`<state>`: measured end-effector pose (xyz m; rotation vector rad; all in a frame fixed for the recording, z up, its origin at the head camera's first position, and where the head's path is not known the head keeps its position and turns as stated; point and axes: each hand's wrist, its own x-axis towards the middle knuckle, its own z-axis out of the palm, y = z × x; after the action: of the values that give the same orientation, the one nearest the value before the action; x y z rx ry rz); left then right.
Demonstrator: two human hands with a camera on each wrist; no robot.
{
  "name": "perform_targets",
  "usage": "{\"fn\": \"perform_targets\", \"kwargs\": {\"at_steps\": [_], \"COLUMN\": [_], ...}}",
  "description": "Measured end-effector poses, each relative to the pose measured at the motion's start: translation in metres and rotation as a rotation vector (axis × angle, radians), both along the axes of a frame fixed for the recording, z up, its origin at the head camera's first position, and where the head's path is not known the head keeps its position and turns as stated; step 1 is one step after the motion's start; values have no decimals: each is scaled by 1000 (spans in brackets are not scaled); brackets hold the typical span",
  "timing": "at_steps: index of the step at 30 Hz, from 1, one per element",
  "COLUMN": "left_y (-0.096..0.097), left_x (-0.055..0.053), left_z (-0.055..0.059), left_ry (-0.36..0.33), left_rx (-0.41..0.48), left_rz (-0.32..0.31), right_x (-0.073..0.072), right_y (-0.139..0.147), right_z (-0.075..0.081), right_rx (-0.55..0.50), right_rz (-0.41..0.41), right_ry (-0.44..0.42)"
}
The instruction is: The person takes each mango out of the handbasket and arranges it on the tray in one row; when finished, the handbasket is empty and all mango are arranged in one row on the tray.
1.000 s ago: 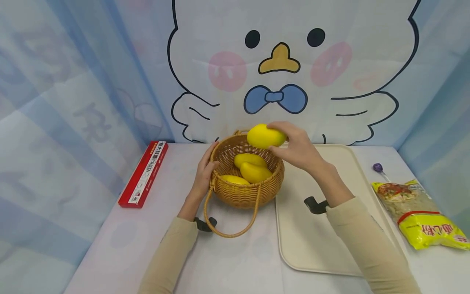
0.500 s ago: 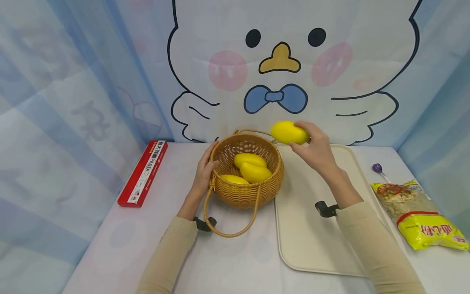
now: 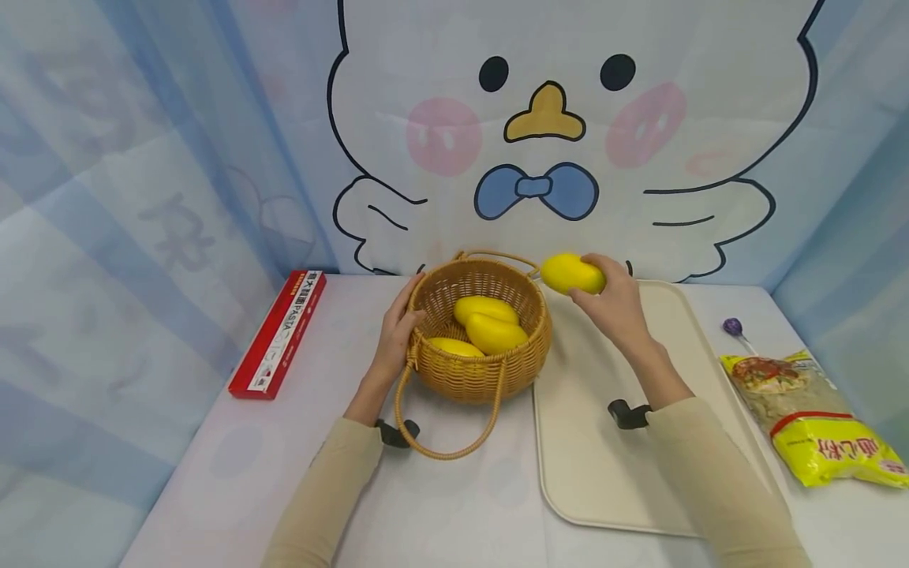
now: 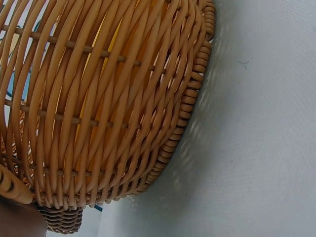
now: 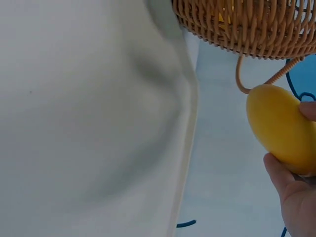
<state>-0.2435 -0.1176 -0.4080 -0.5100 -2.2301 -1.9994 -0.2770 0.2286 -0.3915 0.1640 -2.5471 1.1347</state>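
A yellow mango [image 3: 572, 274] is pinched between the thumb and fingers of my right hand [image 3: 616, 306]. It hangs above the far left part of the beige tray [image 3: 604, 473], just right of the basket rim. In the right wrist view, the held mango [image 5: 281, 126] shows clear of the tray. My left hand [image 3: 396, 331] holds the left side of the round wicker basket [image 3: 479, 383], its thumb at the rim. Several yellow mangoes [image 3: 495, 334] lie inside. The left wrist view is filled by the basket's woven wall [image 4: 108, 108], with yellow showing through the gaps.
A red pasta box [image 3: 278, 335] lies at the left of the table. On the right are a purple lollipop [image 3: 733, 326] and a yellow food packet [image 3: 817, 418]. One basket handle [image 3: 454, 456] droops toward the front; a printed curtain [image 3: 547, 229] stands behind.
My right hand has carried the mango from over the basket to the right, above the tray, and then slightly lower. My left hand and the basket stay in place.
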Motion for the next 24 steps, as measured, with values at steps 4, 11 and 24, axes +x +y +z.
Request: {"fn": "perform_targets", "kwargs": {"at_steps": [4, 11, 24], "left_y": [0, -1, -3], "left_x": [0, -1, -3], "left_z": [-1, -1, -2], "left_ry": [0, -5, -4], "left_rx": [7, -3, 22], "left_rz": [-1, 4, -2], "right_x": [-4, -13, -30], "right_y": [-1, -3, -10], "right_z": [-13, -30, -54], "right_rx": [-7, -21, -110], "right_rz": [-9, -27, -93], "right_ry": [-58, -106, -213]}}
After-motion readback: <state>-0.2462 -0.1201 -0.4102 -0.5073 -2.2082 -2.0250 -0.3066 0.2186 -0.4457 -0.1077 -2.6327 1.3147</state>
